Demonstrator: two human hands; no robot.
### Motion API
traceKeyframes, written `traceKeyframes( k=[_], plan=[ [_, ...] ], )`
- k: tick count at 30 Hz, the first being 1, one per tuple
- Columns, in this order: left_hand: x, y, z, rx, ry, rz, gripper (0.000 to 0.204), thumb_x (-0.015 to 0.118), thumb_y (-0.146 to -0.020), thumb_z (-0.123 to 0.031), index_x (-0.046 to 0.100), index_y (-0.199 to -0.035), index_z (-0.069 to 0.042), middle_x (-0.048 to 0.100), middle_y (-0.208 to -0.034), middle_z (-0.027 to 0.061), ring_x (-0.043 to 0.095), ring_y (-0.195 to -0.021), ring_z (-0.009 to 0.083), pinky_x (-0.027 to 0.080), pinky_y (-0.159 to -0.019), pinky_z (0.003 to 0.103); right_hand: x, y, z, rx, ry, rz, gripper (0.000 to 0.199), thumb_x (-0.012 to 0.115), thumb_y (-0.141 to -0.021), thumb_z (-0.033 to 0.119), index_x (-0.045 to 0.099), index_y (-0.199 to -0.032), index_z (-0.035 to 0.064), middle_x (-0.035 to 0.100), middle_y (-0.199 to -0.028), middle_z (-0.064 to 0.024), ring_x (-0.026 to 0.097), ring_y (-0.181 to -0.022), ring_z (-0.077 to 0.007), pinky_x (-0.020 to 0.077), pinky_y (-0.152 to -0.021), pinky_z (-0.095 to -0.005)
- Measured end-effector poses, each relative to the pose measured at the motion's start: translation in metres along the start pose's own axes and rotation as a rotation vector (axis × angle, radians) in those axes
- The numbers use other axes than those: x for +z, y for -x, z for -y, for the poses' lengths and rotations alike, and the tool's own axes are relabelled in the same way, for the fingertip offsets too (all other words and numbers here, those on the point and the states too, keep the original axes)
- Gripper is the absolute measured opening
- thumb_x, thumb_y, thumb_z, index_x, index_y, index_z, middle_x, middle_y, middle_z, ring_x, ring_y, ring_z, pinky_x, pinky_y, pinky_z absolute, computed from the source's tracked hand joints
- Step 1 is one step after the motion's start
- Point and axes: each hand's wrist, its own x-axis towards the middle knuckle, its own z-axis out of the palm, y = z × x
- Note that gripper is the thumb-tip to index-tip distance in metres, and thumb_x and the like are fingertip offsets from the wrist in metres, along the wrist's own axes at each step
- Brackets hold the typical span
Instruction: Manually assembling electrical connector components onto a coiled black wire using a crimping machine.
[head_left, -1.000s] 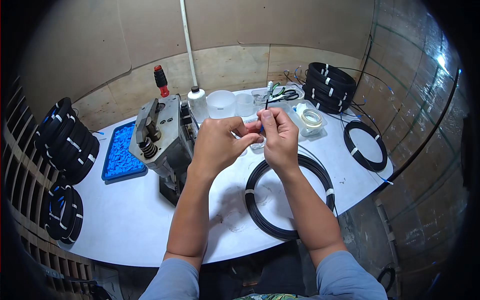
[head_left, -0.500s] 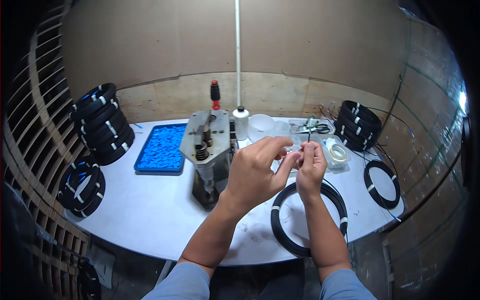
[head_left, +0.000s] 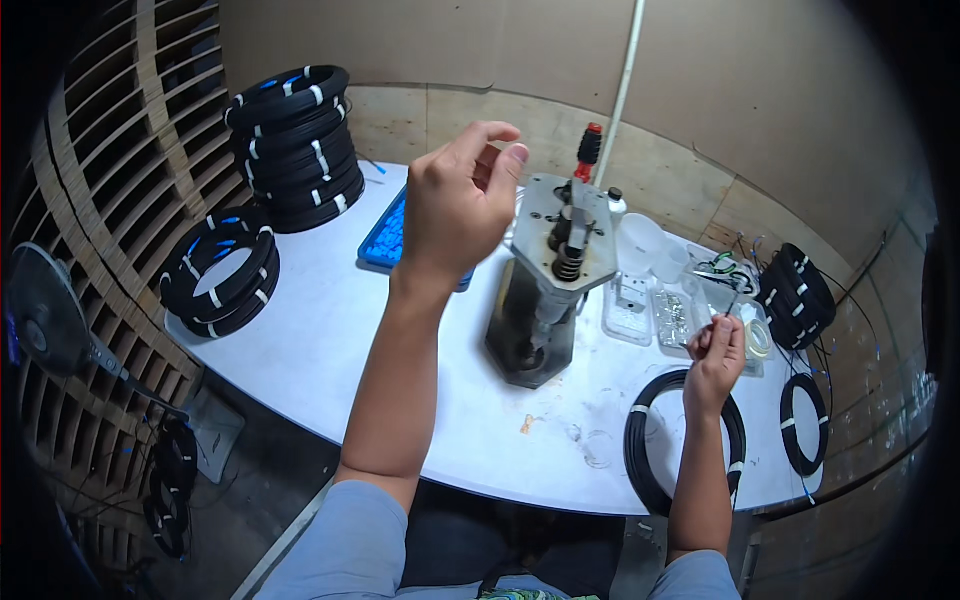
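My left hand (head_left: 455,205) is raised in front of the blue tray (head_left: 378,245), with the fingers loosely curled, thumb and forefinger slightly apart and nothing visible between them. The tray is heaped with small blue pieces (head_left: 395,232), partly hidden behind this hand. On the right, my right hand (head_left: 716,362) pinches the end of a thin black cable (head_left: 735,300), which points upward past the fingertips. Below this hand lies a coil of black cable (head_left: 637,445) tied with white bands. Between my hands stands a metal hand press (head_left: 545,265) with a red-and-black handle (head_left: 589,150).
Tall stacks of coiled black cable (head_left: 300,160) stand at the back left, with more coils (head_left: 215,290) before them. Behind my right hand are clear boxes of small parts (head_left: 672,318), a tape roll (head_left: 757,338) and white cups (head_left: 640,245). Another stack (head_left: 797,300) stands far right.
My left hand has moved away from the right hand, to the left toward the blue tray. The right hand keeps its pinch on the cable. The view has turned left and tilted.
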Motion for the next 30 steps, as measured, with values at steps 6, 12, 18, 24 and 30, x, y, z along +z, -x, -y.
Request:
traceKeyframes(
  k=[6,12,18,24,30],
  plan=[
    [-0.005,0.009,0.129,-0.315,-0.222,0.123,0.019,0.069,-0.087,-0.019,0.073,-0.097,-0.003,0.073,-0.082,0.0161,0.072,-0.077,0.0283,0.057,-0.076,0.039,-0.001,0.004,-0.01,-0.028,0.026,0.022,0.018,0.047,-0.108,0.02,0.052,-0.099,0.0055,0.039,-0.07,0.0019,0.032,-0.058,-0.0056,0.028,-0.052,-0.0222],
    [0.019,0.038,0.232,-0.445,-0.436,0.381,0.019,0.07,-0.086,-0.019,0.076,-0.097,-0.005,0.075,-0.093,0.0165,0.073,-0.087,0.0302,0.056,-0.084,0.039,0.003,0.012,-0.01,-0.002,0.065,0.056,0.02,0.045,-0.108,0.021,0.051,-0.098,0.0058,0.039,-0.07,0.0016,0.031,-0.058,-0.0058,0.0283,-0.053,-0.0223],
    [0.051,0.063,0.274,-0.666,-0.637,0.606,0.024,0.073,-0.086,-0.027,0.077,-0.1,-0.008,0.071,-0.111,0.0204,0.068,-0.105,0.0394,0.056,-0.091,0.047,0.004,0.013,-0.012,0.011,0.118,0.062,0.021,0.045,-0.109,0.023,0.051,-0.097,0.0062,0.041,-0.069,0.002,0.033,-0.057,-0.0055,0.03,-0.055,-0.0214],
    [0.067,0.082,0.29,-0.654,-0.718,0.54,0.022,0.074,-0.085,-0.027,0.077,-0.096,-0.008,0.072,-0.103,0.0211,0.069,-0.099,0.0394,0.056,-0.088,0.047,0.001,0.018,-0.017,0.049,0.142,0.097,0.021,0.045,-0.108,0.023,0.051,-0.097,0.0071,0.04,-0.07,0.0027,0.031,-0.058,-0.0053,0.0294,-0.056,-0.0226],
    [0.067,0.092,0.292,-0.553,-0.727,0.465,0.016,0.073,-0.085,-0.023,0.076,-0.089,-0.008,0.071,-0.099,0.0195,0.068,-0.097,0.036,0.055,-0.086,0.047,-0.002,0.02,-0.023,0.037,0.174,0.048,0.02,0.047,-0.107,0.024,0.052,-0.096,0.0071,0.04,-0.068,0.0033,0.031,-0.057,-0.0054,0.0302,-0.056,-0.0236]
  ],
)
